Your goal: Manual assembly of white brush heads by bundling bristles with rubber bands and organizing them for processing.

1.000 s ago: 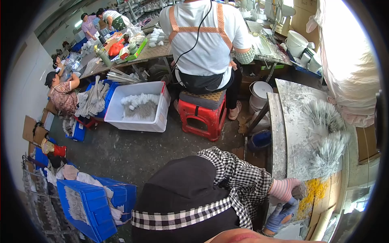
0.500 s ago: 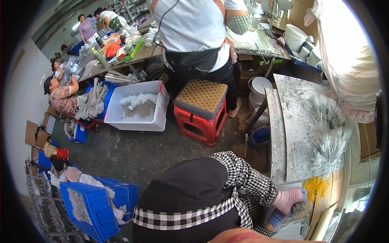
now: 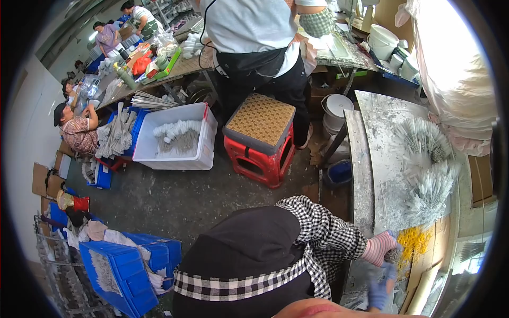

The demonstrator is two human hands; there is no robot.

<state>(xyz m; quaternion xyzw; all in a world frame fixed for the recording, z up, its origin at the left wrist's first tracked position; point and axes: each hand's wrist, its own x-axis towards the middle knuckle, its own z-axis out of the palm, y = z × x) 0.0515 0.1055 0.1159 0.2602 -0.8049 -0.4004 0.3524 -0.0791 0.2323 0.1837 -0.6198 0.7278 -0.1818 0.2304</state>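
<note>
And here the left hand (image 3: 379,249), in its pink-striped glove, is pinching a small bundle (image 3: 393,256) against its fingers, right at the near end of the workbench (image 3: 363,175). The bundle is looking grey-brown and bristly, short and roughly rounded, its finer detail hiding between the gloves. The right hand (image 3: 379,291), in blue, is sitting just below it and showing as a blur; whether its fingers are closing on anything, I can't tell. Just beside the bundle, yellow strands (image 3: 415,243) are lying in a loose tangle. Farther up the bench, two clear, spiky clusters (image 3: 432,192) are fanning out on a smeared grey board (image 3: 389,159). Beyond, a co-worker (image 3: 254,37) is standing at another table, with a red stool (image 3: 258,143) waiting behind.
</note>
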